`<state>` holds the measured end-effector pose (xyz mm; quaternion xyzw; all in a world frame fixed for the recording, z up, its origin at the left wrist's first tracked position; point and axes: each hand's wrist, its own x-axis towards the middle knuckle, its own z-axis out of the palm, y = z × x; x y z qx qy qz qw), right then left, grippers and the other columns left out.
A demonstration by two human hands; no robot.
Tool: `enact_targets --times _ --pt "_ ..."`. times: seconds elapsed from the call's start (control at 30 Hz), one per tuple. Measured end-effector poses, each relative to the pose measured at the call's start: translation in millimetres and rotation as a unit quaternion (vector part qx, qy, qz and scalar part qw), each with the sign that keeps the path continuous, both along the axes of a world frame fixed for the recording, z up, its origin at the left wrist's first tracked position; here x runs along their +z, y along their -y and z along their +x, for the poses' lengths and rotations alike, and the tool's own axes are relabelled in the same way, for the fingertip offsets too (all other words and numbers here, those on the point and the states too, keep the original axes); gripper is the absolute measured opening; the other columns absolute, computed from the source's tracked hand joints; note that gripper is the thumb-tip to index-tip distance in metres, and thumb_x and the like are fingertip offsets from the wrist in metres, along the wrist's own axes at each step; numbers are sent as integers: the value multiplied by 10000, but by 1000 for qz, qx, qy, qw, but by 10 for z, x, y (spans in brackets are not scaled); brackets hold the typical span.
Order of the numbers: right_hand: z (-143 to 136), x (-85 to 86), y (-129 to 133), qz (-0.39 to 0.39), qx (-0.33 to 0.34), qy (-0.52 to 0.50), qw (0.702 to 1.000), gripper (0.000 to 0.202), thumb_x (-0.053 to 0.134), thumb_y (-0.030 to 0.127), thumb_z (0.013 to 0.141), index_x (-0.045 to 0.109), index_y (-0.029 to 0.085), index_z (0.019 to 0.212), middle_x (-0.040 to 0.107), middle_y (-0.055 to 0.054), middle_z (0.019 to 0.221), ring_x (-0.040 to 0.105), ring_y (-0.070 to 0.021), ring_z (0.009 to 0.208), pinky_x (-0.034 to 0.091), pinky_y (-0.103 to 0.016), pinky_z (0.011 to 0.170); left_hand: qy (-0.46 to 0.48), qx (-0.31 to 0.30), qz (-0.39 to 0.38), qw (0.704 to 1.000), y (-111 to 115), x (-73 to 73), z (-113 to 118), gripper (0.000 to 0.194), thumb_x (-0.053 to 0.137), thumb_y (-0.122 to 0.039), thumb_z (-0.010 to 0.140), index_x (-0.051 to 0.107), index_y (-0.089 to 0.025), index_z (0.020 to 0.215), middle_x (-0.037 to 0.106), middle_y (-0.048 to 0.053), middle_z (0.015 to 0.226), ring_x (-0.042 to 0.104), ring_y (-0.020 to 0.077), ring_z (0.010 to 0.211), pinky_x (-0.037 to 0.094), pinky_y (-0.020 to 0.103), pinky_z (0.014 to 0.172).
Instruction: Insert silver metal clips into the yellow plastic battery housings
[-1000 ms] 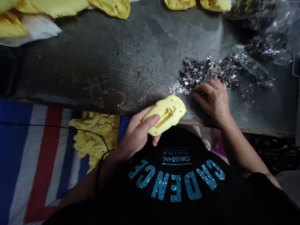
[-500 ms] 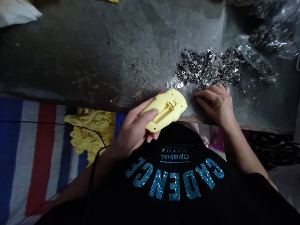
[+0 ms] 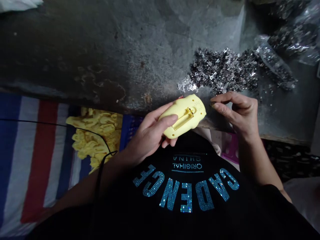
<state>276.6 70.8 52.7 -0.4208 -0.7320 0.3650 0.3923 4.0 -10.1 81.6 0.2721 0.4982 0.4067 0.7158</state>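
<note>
A yellow plastic shell [image 3: 197,115] with a long battery slot, screw holes and a cluster of tiny speaker holes lies in my left hand [image 3: 152,131]. The thumb presses on its face, and the other fingers wrap underneath. To the right, my right hand [image 3: 240,111] is pinched, with a small dark piece between thumb and forefinger, too small to make out. It hovers just off the shell's right end. Behind it on the metal table [image 3: 150,60] spreads a pile of small shiny metal clips [image 3: 222,70].
Plastic bags of metal pieces [image 3: 277,63] rest at the back right. Below the table's left edge are many yellow parts [image 3: 97,133], a blue crate [image 3: 126,128] and striped cloth [image 3: 45,156]. A black cord crosses there. A purple basket [image 3: 230,146] sits under the right edge.
My right hand has drawn back slightly from the pile's edge, its pinch now showing a small dark piece. The yellow shell and my left hand have shifted right.
</note>
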Motion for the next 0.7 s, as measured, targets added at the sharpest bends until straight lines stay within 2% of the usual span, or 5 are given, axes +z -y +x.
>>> enact_targets --times 0.23,0.37,0.5,0.6,0.7 --pt "-150 306 182 69 71 32 995 101 877 279 1024 878 347 1098 888 21 1016 812 -221 906 603 -418 888 23 -37 16 999 51 -7 2 773 803 -453 1015 606 -129 1688 752 45 879 607 90 500 368 161 372" --pt "-124 395 201 110 73 94 987 99 837 273 1047 858 348 1108 877 12 1024 798 -228 904 585 -426 871 20 -41 35 998 87 -39 -6 767 792 -466 1040 591 -151 1709 749 38 866 611 91 523 390 157 389" --pt "39 270 174 128 28 190 973 128 767 264 1074 841 357 1120 854 -27 1075 789 -271 993 576 -457 874 11 -7 37 999 98 -50 -3 749 783 -491 1029 618 -165 1683 815 95 1026 605 83 520 376 178 388" --pt "140 47 144 125 36 256 958 143 721 259 1083 833 343 1108 831 -47 1047 759 -292 978 558 -482 883 16 18 39 999 91 -57 -5 704 766 -509 1017 673 -134 1606 824 112 1015 579 84 494 344 197 374" --pt "168 -113 162 122 38 276 953 174 686 255 1096 845 326 1115 835 -60 1063 749 -303 995 554 -498 923 17 32 32 999 87 -65 -14 634 732 -514 1021 720 -122 1520 824 113 969 573 94 474 321 208 359"
